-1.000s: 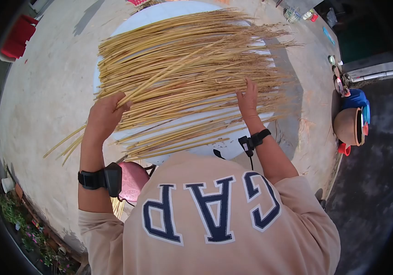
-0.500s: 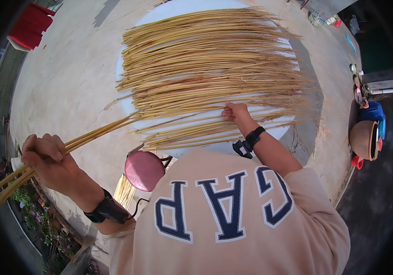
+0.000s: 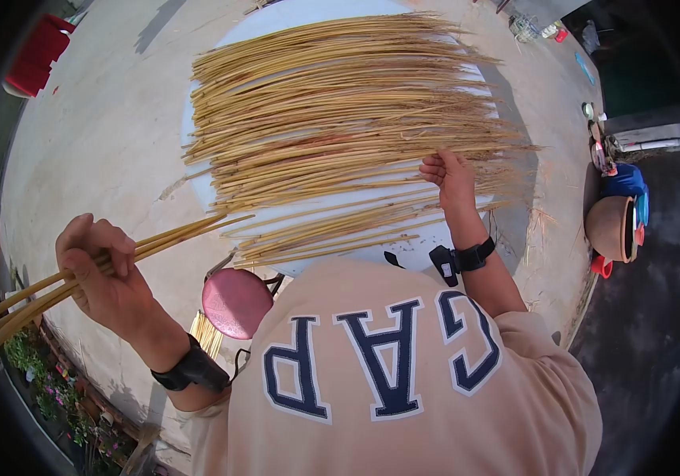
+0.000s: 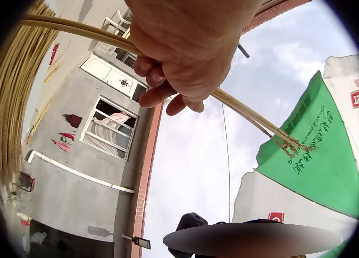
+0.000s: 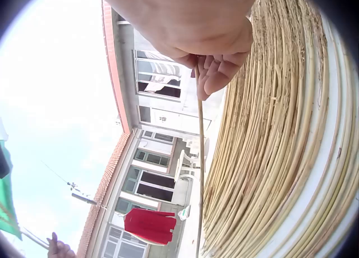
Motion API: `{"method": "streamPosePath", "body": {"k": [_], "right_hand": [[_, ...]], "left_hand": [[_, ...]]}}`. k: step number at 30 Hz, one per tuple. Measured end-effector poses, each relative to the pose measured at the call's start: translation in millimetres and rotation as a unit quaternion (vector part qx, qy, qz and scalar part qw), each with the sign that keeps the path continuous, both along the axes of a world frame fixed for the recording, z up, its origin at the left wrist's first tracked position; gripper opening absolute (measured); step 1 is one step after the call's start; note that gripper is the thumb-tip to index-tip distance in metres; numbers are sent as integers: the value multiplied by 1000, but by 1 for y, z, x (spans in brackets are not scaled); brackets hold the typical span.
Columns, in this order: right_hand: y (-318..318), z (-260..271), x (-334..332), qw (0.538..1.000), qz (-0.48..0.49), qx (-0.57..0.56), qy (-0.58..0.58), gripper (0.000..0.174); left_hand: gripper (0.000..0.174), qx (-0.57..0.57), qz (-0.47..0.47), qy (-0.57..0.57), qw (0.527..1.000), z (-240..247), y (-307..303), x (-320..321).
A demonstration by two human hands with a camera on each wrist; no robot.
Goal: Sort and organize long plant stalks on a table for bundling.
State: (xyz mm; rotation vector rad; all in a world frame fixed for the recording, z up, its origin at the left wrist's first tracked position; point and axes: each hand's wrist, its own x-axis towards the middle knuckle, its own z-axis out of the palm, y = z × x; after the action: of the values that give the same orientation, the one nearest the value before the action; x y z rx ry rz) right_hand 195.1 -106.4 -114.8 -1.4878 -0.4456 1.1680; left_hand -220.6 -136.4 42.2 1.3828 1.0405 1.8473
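Note:
My left hand [image 3: 106,274] grips several long straw-coloured stalks [image 3: 173,236] off the left side of the table. In the left wrist view their thin, brushy ends [image 4: 283,140] stick out past the little-finger side. Over the right part of the table, my right hand [image 3: 453,181] has its fingers drawn together near the feathery tips. The right wrist view shows it pinching one slim stalk [image 5: 201,146] between thumb and fingers. Beneath lie rows of dry stalks [image 3: 316,95], butt ends left and seed heads right, across a white round table [image 3: 276,17].
A pink round stool [image 3: 237,303] stands by the near left table edge, with more stalks [image 3: 207,333] on the ground beside it. Flowering plants [image 3: 54,389] line the lower left. To the right are a clay pot [image 3: 610,226] and a red cup [image 3: 602,266].
My left hand has carried its stalks leftward off the pile. The right hand, fingers spread one second ago, drew in toward the middle, then moved back right with fingers closed together.

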Motion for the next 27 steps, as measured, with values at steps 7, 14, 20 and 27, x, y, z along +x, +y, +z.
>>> {"method": "streamPosePath", "body": {"k": [7, 14, 20, 27], "right_hand": [[-3, 132, -29, 971, 109, 213, -27, 18], [-15, 106, -45, 958, 148, 221, 105, 18], [-54, -75, -9, 888, 373, -6, -269, 13], [-90, -116, -2, 742, 387, 87, -540, 14]], "left_hand": [[23, -161, -165, 240, 943, -2, 39, 90], [23, -290, -245, 371, 848, -36, 38, 126], [21, -350, -176, 279, 877, -57, 35, 67], [18, -423, -58, 202, 881, -68, -1, 16]]}}
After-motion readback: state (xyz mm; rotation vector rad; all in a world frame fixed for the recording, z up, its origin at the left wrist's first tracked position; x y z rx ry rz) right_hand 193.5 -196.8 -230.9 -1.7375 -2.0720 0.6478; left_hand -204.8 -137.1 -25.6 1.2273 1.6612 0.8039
